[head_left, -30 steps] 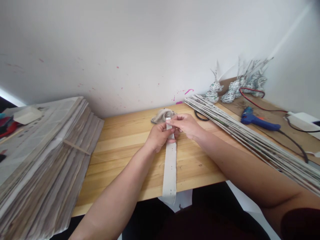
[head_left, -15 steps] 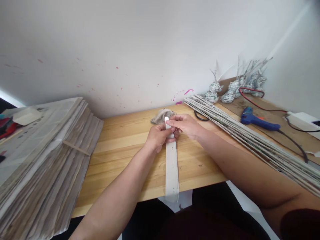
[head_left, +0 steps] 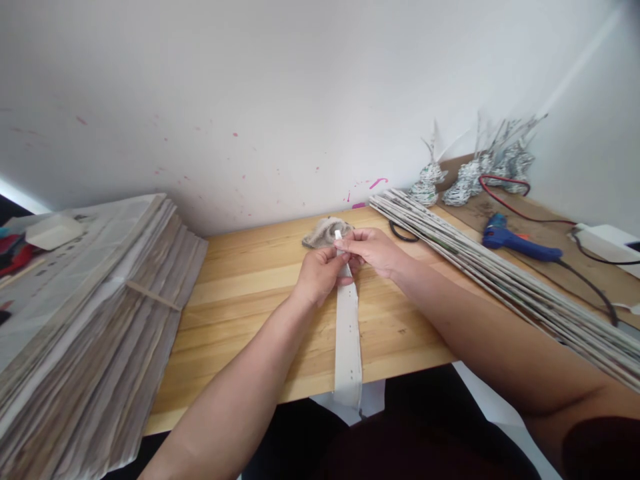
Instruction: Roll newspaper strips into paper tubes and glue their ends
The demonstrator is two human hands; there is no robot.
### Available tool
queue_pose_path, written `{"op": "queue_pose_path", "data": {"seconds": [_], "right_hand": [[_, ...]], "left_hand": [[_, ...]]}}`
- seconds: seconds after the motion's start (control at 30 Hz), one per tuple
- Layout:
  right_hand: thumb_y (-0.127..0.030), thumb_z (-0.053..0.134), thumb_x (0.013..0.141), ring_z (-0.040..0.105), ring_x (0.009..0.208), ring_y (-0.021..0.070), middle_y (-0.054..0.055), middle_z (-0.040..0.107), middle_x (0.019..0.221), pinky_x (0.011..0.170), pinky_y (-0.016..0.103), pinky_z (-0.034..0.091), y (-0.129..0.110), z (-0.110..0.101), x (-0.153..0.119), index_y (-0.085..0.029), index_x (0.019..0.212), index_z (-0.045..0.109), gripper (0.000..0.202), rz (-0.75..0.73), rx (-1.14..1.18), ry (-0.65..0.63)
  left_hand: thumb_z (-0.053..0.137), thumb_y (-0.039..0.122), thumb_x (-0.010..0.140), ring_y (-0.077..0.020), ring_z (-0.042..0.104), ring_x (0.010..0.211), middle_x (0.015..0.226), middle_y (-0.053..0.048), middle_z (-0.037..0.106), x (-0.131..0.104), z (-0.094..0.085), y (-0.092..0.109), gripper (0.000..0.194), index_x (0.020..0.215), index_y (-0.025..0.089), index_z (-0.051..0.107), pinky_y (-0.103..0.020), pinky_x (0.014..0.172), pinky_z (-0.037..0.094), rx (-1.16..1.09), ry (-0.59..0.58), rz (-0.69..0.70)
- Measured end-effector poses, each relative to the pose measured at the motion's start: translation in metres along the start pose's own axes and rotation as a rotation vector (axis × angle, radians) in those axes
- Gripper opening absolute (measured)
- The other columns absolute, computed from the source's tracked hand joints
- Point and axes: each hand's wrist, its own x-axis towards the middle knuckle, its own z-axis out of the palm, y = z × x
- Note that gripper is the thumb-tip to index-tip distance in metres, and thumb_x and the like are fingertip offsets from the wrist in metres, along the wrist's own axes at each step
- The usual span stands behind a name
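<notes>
A long white paper strip [head_left: 348,340] runs from my fingers down across the table and past its front edge. Its far end looks narrower, folded or rolled, between my fingertips. My left hand [head_left: 320,272] pinches the strip from the left, with the thumb on top. From the right, my right hand [head_left: 370,249] grips the narrow end between thumb and fingers. The two hands nearly touch. Just behind them lies a crumpled grey-brown cloth [head_left: 320,233], partly covered by the fingers.
A tall stack of newspapers [head_left: 100,313] with a band fills the left side. On the right lies a bundle of thin paper rods [head_left: 480,267], with a blue glue gun [head_left: 523,245] and its cord beyond. Woven paper figures [head_left: 467,183] stand by the wall; a wooden table [head_left: 240,300] lies underneath.
The strip's narrow end looks slimmer and leans more. The strip has shifted slightly right with my hands, which keep their pinch on it.
</notes>
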Motion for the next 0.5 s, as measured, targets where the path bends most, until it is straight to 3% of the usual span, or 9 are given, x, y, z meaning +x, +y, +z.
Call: {"op": "queue_pose_path", "data": {"seconds": [0.2, 0.5], "right_hand": [[-0.041, 0.084, 0.065, 0.045, 0.042, 0.0078, -0.004, 0.054, 0.05, 0.041, 0.023, 0.033, -0.001, -0.004, 0.001, -0.017, 0.066, 0.061, 0.033, 0.006, 0.025, -0.004], [-0.04, 0.088, 0.059, 0.041, 0.045, 0.0058, -0.005, 0.05, 0.051, 0.043, 0.022, 0.027, -0.002, -0.01, 0.006, -0.016, 0.064, 0.061, 0.037, 0.042, 0.085, -0.027]], "left_hand": [[0.079, 0.02, 0.069, -0.0154, 0.067, 0.071, 0.077, -0.004, 0.071, -0.007, 0.004, 0.005, 0.019, 0.087, 0.015, 0.073, -0.025, 0.062, 0.055, 0.005, -0.076, -0.053], [0.074, 0.011, 0.069, -0.016, 0.064, 0.065, 0.071, -0.003, 0.068, -0.013, 0.009, 0.006, 0.019, 0.088, 0.018, 0.074, -0.03, 0.06, 0.055, 0.215, -0.061, -0.09]]}}
